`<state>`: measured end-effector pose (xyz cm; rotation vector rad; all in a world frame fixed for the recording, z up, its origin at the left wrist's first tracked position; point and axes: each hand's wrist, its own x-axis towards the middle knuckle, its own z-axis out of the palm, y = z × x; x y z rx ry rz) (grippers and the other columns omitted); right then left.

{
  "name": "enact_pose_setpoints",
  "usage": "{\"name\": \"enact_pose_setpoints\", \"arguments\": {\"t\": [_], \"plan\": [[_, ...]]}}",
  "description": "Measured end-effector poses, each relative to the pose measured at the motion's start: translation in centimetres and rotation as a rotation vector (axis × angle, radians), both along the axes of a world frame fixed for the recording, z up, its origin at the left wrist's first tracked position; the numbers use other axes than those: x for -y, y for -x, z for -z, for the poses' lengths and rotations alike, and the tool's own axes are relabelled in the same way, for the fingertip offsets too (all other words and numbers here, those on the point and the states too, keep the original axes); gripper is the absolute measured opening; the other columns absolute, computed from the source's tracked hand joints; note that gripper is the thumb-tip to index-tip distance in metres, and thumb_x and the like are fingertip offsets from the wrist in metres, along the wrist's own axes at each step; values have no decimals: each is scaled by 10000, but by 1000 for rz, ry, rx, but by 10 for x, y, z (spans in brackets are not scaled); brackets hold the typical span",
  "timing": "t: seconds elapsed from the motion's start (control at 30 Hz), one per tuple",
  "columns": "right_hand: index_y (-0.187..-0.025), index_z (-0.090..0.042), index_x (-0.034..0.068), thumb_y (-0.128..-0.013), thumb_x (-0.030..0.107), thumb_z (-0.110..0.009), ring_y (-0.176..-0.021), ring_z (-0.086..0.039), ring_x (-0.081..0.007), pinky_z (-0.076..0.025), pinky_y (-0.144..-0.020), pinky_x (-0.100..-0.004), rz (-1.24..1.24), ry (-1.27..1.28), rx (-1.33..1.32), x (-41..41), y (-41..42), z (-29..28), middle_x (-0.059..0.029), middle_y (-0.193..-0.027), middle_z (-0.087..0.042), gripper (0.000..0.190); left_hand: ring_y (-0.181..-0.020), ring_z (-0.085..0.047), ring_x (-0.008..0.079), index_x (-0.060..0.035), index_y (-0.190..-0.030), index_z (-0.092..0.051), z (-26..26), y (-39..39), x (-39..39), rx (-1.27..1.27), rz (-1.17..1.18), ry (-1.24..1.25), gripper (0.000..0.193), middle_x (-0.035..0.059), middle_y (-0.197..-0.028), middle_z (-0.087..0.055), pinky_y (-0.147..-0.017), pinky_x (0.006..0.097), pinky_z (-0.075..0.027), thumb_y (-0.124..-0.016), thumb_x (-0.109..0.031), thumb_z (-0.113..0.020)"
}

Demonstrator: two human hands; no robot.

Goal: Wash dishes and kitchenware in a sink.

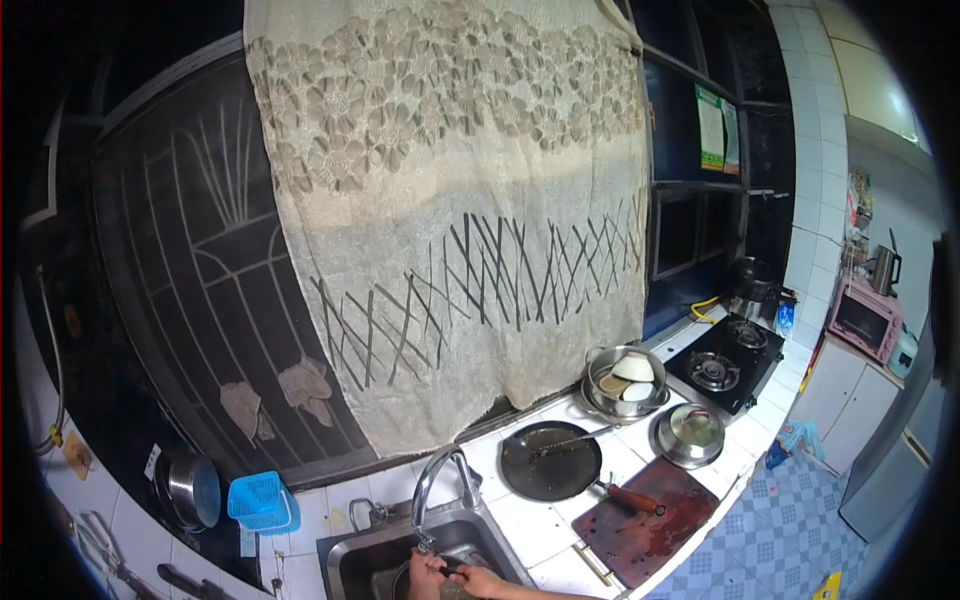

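My left hand [425,576] is low over the steel sink [340,559], just under the spout of the chrome faucet [429,480]. Beside it, my right hand [478,582] is closed on a short black handle [448,568]. The handle seems to belong to a round pan or lid, whose curved rim [401,576] shows in the basin. My left fingers are at the handle's other side; what they grip is unclear. The picture's lower edge cuts off most of the round vessel.
Right of the sink are a black frying pan [551,461] with a utensil in it, a wet cutting board [649,525] under a wooden handle [634,498], a lidded pot [688,435], stacked bowls in a pot [626,379] and a gas stove [720,367]. A blue basket [259,502] stands left.
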<state>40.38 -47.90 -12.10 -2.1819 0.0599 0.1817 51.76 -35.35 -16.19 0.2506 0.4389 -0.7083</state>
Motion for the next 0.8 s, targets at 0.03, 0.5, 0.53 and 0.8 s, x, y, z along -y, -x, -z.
{"name": "enact_pose_setpoints", "arguments": {"t": [0.03,0.5,0.53,0.8], "plan": [[-1003,-523,89,-843,433,-407,-858,-554,-385,-432,-737,-453,17,40,13,6,10,-11,-217,-862,-586,396,-376,-295,118,-152,-545,-371,12,3,-2,-15,-2,-9,454,-36,-419,-257,-387,255,-279,-873,-461,-319],[-1008,-533,41,-848,411,-395,-851,-548,-402,-427,-735,-472,84,76,-95,42,62,-63,-235,-873,-582,426,-433,-401,137,-135,-537,-411,-17,-8,12,88,-64,-237,287,-7,-498,-381,-426,244,-355,-812,-212,-437],[-1064,-519,51,-848,453,-393,-902,-529,-399,-421,-775,-431,33,77,-174,42,57,-73,-230,-915,-574,473,-463,-440,147,-125,-586,-471,15,-23,1,205,-46,-19,246,-7,-539,-452,-459,269,-376,-793,-258,-462],[-1023,-549,53,-851,416,-389,-890,-542,-381,-426,-777,-421,184,34,-224,49,45,-77,-212,-903,-584,432,-431,-341,111,-157,-692,-459,23,-16,35,124,-208,-411,249,-29,-506,-324,-395,254,-323,-823,-360,-519]]}}
